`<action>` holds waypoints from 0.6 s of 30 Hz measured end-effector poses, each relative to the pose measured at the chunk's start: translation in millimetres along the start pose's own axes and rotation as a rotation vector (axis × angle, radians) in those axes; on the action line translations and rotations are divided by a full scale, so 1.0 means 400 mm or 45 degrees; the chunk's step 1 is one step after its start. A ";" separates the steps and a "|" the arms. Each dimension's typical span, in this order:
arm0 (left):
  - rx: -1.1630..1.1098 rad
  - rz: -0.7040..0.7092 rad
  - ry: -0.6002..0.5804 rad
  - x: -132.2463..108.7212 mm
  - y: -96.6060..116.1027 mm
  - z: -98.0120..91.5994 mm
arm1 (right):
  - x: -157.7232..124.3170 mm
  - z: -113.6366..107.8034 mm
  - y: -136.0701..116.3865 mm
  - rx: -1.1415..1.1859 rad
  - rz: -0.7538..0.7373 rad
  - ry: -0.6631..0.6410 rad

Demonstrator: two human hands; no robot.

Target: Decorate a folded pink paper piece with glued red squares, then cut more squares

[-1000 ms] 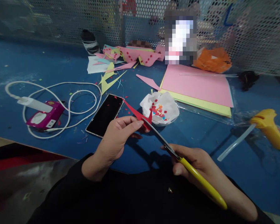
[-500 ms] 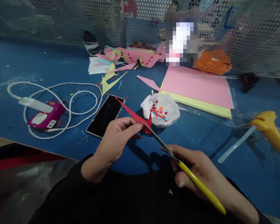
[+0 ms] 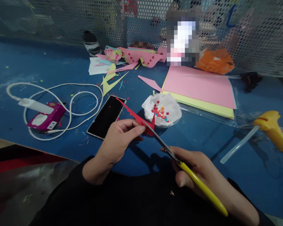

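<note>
Pinched between the thumb and fingers of my left hand [image 3: 119,141] is a jagged piece of red paper [image 3: 135,116] with a long thin point at the upper left. My right hand [image 3: 195,166] grips yellow-handled scissors [image 3: 200,185], whose metal blades reach up and left to the red paper, close to my left thumb. Just beyond the paper stands a white paper-lined bowl [image 3: 174,102] holding small red, orange and blue paper bits. A dark phone [image 3: 106,117] lies on the table beside my left hand.
A purple power adapter [image 3: 58,117] with a looped white cable [image 3: 72,84] lies left. Behind are yellow paper scraps [image 3: 106,83] and decorated pink paper [image 3: 147,59]. Pink and yellow sheets [image 3: 200,88] lie right, near a yellow glue gun [image 3: 270,124] and an orange bag [image 3: 214,61].
The red paper has turned very slightly between my left fingers, its right-hand tip shifting a little right. Both hands and the scissors stay almost in place.
</note>
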State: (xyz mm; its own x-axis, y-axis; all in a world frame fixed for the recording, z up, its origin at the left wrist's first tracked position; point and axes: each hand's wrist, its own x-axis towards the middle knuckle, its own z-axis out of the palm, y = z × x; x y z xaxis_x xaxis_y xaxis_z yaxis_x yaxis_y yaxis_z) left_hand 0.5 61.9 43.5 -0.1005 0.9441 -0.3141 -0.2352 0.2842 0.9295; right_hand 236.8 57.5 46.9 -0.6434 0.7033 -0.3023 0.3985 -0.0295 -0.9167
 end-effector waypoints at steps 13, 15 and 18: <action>0.036 0.013 0.004 0.004 -0.003 -0.002 | 0.005 0.010 0.009 0.002 -0.008 0.005; 0.040 0.010 0.004 0.004 -0.003 -0.002 | 0.006 0.011 0.010 -0.001 0.000 0.015; 0.028 0.005 -0.004 0.004 -0.004 -0.002 | 0.007 0.011 0.011 -0.023 0.009 0.024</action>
State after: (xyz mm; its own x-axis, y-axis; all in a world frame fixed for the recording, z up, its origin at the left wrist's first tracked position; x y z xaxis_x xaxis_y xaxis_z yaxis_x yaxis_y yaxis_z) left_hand 0.1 62.7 41.4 -0.0983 0.9457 -0.3097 -0.2137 0.2839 0.9348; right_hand 233.8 56.1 40.9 -0.6281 0.7165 -0.3033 0.4146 -0.0216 -0.9097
